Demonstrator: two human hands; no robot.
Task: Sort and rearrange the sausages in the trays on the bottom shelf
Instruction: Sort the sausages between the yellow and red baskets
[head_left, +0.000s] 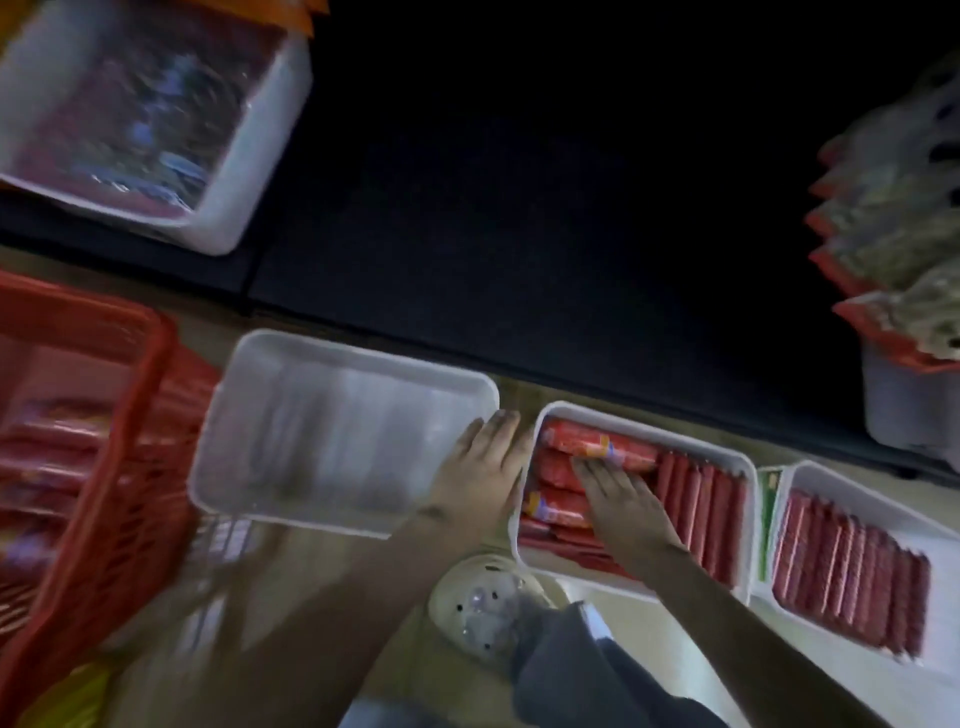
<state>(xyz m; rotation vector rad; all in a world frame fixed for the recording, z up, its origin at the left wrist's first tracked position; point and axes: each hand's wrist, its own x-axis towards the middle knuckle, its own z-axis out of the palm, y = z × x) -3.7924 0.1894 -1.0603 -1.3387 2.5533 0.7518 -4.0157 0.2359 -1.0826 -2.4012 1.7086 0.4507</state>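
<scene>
Lying crosswise in the left half of the middle tray (649, 430), the fat sausage packs (558, 473) run their long axis from side to side. The thin sausages (701, 509) in the right half of the same tray run the other way, pointing from the person toward the shelf (519, 208). That difference looks like what the coming move depends on: to match the rest, a crosswise pack would need a quarter turn.

The right hand (618, 499) is plainly the nearer one. It lies flat on top of the crosswise packs, fingers straight and pointing up and to the left, pressing rather than gripping. The packs sit directly under its palm and just beyond its fingertips.

The left hand (483, 467) rests just outside the tray's left wall, against the right edge of the empty tray (337, 431). Its fingers are straight too, and it holds nothing that I can see. From there it could steady either tray or take a pack handed across.

All three trays stand on the floor (519, 397) in front of the dark shelf, not on it. The one to the right (857, 488) is filled with more thin sausages (852, 566). A red basket (130, 441) sits far left, its contents too blurred to make out.
</scene>
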